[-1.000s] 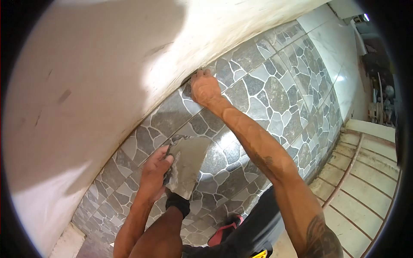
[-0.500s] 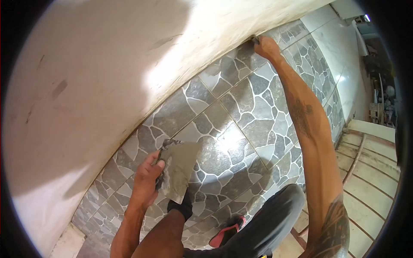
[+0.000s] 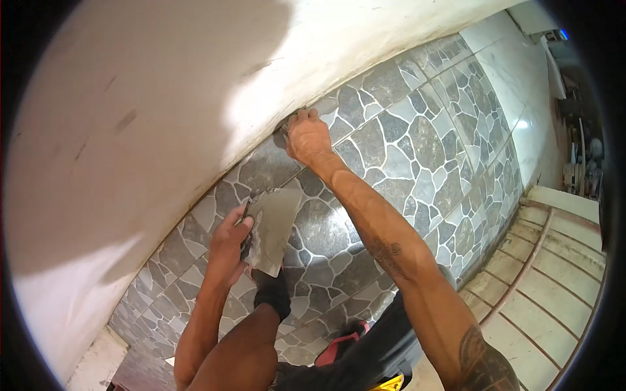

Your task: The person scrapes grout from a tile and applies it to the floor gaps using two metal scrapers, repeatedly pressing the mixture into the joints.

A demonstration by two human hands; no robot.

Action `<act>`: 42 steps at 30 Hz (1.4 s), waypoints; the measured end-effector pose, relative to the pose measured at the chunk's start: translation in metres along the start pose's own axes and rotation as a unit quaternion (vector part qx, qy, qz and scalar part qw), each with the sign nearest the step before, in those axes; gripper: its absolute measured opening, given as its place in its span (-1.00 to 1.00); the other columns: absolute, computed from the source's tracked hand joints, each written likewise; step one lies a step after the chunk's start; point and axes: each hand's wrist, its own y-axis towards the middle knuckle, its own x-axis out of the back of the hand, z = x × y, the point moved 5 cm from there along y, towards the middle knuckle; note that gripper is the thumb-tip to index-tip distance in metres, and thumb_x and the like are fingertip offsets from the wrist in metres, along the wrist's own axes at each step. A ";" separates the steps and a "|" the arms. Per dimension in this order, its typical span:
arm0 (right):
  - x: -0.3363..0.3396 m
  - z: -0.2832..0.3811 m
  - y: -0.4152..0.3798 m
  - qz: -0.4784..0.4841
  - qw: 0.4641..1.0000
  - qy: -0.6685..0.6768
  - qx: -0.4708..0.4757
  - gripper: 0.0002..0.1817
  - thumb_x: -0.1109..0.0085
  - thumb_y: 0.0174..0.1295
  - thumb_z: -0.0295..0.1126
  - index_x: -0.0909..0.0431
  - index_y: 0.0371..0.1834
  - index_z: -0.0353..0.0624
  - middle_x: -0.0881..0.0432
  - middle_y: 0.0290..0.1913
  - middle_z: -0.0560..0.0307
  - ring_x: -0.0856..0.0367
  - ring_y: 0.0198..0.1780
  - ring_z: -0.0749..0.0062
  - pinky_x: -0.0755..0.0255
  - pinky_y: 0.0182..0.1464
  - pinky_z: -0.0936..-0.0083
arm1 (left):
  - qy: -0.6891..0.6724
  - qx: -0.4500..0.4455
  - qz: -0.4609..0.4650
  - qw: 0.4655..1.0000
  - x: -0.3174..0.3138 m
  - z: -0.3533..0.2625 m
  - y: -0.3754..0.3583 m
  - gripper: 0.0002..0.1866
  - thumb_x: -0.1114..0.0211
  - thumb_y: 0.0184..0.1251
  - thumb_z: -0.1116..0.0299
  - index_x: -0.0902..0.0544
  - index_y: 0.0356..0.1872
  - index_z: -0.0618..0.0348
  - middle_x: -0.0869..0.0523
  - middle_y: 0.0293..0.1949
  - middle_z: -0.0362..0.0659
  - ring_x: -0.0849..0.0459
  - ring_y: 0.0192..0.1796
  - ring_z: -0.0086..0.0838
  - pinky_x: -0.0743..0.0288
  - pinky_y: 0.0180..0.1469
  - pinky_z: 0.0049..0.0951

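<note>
My left hand grips a flat grey piece with straight edges, thumb on top. A rough layer of what looks like wet mortar is smeared along the side nearest the thumb. Farther up, my right hand is closed low against the white wall, where it meets the stone-patterned tile floor. Its curled fingers press into that joint. A small dark edge shows beside them, but the hand hides most of what it holds.
My knee, a dark sock and a red-and-black sandal are at the bottom. To the right are pale steps with brown lines, white glossy tiles and a cluttered dark area. Something yellow shows near my leg.
My right hand has moved left and nearer along the foot of the wall, from the far end of the joint. The left hand and its grey piece have risen slightly in view.
</note>
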 end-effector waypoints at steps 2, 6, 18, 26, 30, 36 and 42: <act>0.019 -0.005 0.004 0.076 0.991 0.111 -0.026 -0.56 -0.33 0.13 -0.18 -0.63 -0.03 -0.28 -0.71 -0.19 -0.09 -0.65 -0.11 0.16 -0.59 -0.04 0.28 | -0.010 -0.022 0.009 1.000 -0.002 0.001 0.004 -0.65 -0.08 0.53 0.44 -0.46 0.25 0.33 -0.67 0.00 -0.13 -0.66 -0.01 -0.53 -0.55 0.06 -0.49; 0.033 -0.059 -0.021 0.213 0.873 0.419 -0.129 -0.67 -0.31 0.28 -0.16 -0.68 -0.08 -0.19 -0.72 -0.33 0.13 -0.61 -0.32 0.44 -0.51 -0.19 0.40 | -0.015 -0.030 -0.009 0.999 -0.001 0.012 0.000 -0.65 -0.07 0.53 0.45 -0.45 0.26 0.32 -0.67 0.00 -0.10 -0.66 -0.02 -0.51 -0.57 0.03 -0.45; 0.183 -0.021 -0.108 0.164 0.845 0.480 -0.170 -0.54 -0.32 0.27 -0.32 -0.55 0.20 -0.29 -0.70 0.03 0.08 -0.64 0.04 0.31 -0.50 0.09 0.41 | -0.087 -0.073 0.000 0.994 -0.009 0.009 0.038 -0.69 -0.09 0.54 0.39 -0.47 0.19 0.28 -0.65 -0.04 -0.20 -0.67 -0.03 -0.50 -0.61 -0.03 -0.40; 0.200 0.032 -0.142 -0.062 0.938 0.262 0.218 -0.12 -0.33 -0.30 -0.61 -0.41 0.33 -0.32 -0.45 0.34 -0.19 -0.49 0.21 -0.14 -0.47 0.24 0.16 | -0.118 -0.088 0.005 0.989 -0.040 -0.008 0.039 -0.61 -0.10 0.55 0.33 -0.40 0.29 0.22 -0.66 -0.03 -0.15 -0.70 -0.14 -0.45 -0.56 -0.22 -0.13; 0.192 0.026 -0.162 -0.047 0.952 0.221 0.207 -0.12 -0.34 -0.30 -0.63 -0.41 0.33 -0.31 -0.44 0.36 -0.16 -0.46 0.25 -0.11 -0.43 0.28 0.16 | -0.137 -0.088 0.001 0.987 -0.047 -0.018 0.029 -0.63 -0.10 0.54 0.31 -0.43 0.26 0.21 -0.66 -0.05 -0.15 -0.69 -0.17 -0.47 -0.56 -0.18 -0.14; 0.195 -0.017 -0.173 0.026 0.965 0.227 0.127 -0.22 -0.26 -0.22 -0.70 -0.47 0.28 -0.21 -0.53 0.27 -0.09 -0.52 0.21 -0.04 -0.46 0.25 0.17 | -0.051 -0.175 -0.033 0.983 -0.043 -0.046 0.022 -0.63 -0.09 0.53 0.35 -0.46 0.25 0.27 -0.65 -0.14 -0.21 -0.63 -0.23 -0.59 -0.55 -0.41 -0.49; 0.245 -0.010 -0.139 0.039 0.954 0.273 0.114 -0.42 -0.19 -0.11 -0.65 -0.56 0.14 -0.22 -0.65 0.07 -0.06 -0.61 0.08 0.02 -0.54 0.12 0.27 | 0.074 -0.241 -0.048 0.966 -0.042 -0.046 0.022 -0.67 -0.03 0.56 0.45 -0.46 0.24 0.34 -0.68 -0.01 -0.14 -0.63 -0.08 -0.62 -0.53 0.00 -0.53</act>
